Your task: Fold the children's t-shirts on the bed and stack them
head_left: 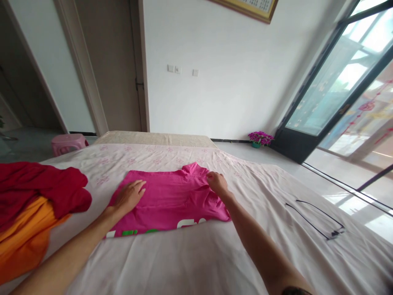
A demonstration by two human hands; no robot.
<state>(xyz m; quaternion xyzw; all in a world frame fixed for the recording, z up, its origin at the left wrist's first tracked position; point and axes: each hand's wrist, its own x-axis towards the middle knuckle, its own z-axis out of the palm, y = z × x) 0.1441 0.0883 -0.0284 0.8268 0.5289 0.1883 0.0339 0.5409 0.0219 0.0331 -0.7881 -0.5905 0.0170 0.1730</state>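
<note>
A bright pink shirt lies partly folded on the bed, with white and green lettering along its near edge. My left hand rests flat on the shirt's left part, fingers stretched out. My right hand is at the shirt's upper right corner near the collar, fingers curled and pinching the pink cloth.
The bed has a pale pink flowered sheet. A red garment and an orange one lie heaped at the left. A black wire hanger lies at the right. A pink stool, a flower pot and a glass door stand beyond.
</note>
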